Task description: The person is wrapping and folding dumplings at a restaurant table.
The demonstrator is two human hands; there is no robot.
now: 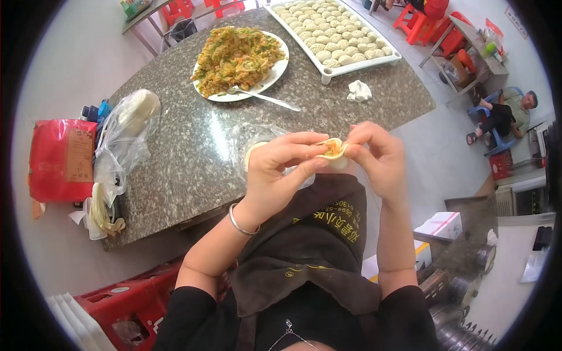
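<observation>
Between my two hands, above the near edge of the table, is a partly folded dumpling (337, 160) with orange and green filling showing in its opening. My left hand (281, 169) cups it, fingers and thumb on its left side. With thumb and fingertips, my right hand (375, 153) pinches the wrapper's right rim. Behind my left hand lies a clear plastic bag (239, 142) with pale round wrappers (253, 153), mostly hidden. Farther back, a white oval plate (281, 72) carries heaped chopped filling (239, 57), and a metal spoon (276, 101) rests on its rim.
A white tray (326, 78) of pleated dumplings (336, 33) stands at the back of the speckled stone table (189, 131). Crumpled tissue (359, 91) lies before it. Bagged dough (139, 109) and a red package (61, 160) are at left. A person (511, 109) sits off to the right.
</observation>
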